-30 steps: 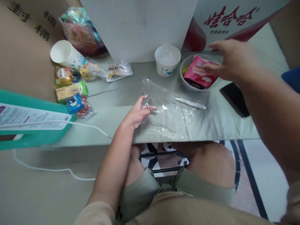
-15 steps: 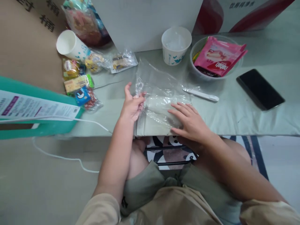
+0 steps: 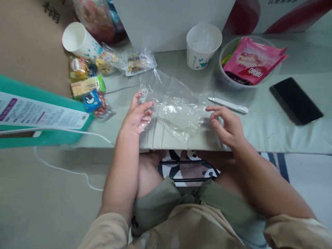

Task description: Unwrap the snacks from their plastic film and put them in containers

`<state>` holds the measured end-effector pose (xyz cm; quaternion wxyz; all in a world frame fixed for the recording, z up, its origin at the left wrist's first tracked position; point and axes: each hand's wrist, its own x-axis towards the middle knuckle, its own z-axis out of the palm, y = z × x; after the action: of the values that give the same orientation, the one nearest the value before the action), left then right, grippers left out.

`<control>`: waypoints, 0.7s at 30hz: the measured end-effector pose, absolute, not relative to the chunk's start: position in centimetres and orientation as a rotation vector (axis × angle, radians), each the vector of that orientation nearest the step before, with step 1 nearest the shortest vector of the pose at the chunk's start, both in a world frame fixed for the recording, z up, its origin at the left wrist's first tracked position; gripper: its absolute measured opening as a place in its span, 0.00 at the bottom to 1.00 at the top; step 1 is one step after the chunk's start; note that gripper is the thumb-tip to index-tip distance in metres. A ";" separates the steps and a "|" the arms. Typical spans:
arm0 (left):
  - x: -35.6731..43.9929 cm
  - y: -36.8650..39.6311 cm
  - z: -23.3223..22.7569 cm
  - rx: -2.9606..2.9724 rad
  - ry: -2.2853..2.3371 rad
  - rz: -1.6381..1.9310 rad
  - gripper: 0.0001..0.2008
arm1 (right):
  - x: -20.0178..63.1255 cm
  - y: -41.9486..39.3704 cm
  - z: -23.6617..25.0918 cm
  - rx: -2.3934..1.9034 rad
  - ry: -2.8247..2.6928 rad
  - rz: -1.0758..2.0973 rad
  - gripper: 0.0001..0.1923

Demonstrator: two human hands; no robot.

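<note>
Count: two paper cups, one upright (image 3: 204, 46), one tipped over (image 3: 79, 41); one clear plastic bag (image 3: 176, 105); one bowl (image 3: 273, 74); one phone (image 3: 295, 100); one white knife (image 3: 228, 104).

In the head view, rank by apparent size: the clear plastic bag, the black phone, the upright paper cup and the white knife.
1. Clear plastic bag, largest.
2. Black phone and upright paper cup: look alike, and the cup is farther away, so unranked.
3. White knife, smallest, thin.
</note>
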<state>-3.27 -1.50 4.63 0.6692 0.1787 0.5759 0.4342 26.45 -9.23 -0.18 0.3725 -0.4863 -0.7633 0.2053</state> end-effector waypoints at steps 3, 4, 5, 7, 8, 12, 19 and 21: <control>-3.2 -1.5 5.0 0.328 1.288 0.982 0.25 | 26.3 -9.1 -0.4 -1.240 -2.097 0.464 0.15; -3.1 -1.6 5.1 0.312 1.282 0.966 0.24 | 25.9 -9.1 -0.6 -1.257 -2.152 0.432 0.18; -2.9 -1.7 5.2 0.305 1.275 0.946 0.23 | 25.3 -9.1 -0.8 -1.294 -2.179 0.396 0.18; -2.5 -1.8 5.4 0.312 1.257 0.897 0.23 | 24.0 -8.9 -1.1 -1.380 -2.158 0.327 0.12; -2.4 -1.9 5.5 0.321 1.250 0.878 0.23 | 23.6 -8.8 -1.0 -1.397 -2.130 0.305 0.08; -2.5 -1.9 5.3 0.362 1.252 0.905 0.22 | 24.4 -8.2 -0.6 -1.341 -1.996 0.351 0.07; -5.1 -1.7 2.8 0.742 1.492 1.376 0.20 | 27.0 -8.3 -0.9 -1.424 -1.572 0.531 0.05; -5.4 -2.0 2.0 1.204 1.487 1.347 0.25 | 26.7 -8.1 -0.9 -1.388 -1.445 0.644 0.04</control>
<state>-5.38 -2.01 2.01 0.3901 0.4739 0.5852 0.5299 26.73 -8.10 -0.87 0.4957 -0.5728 -0.5962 0.2660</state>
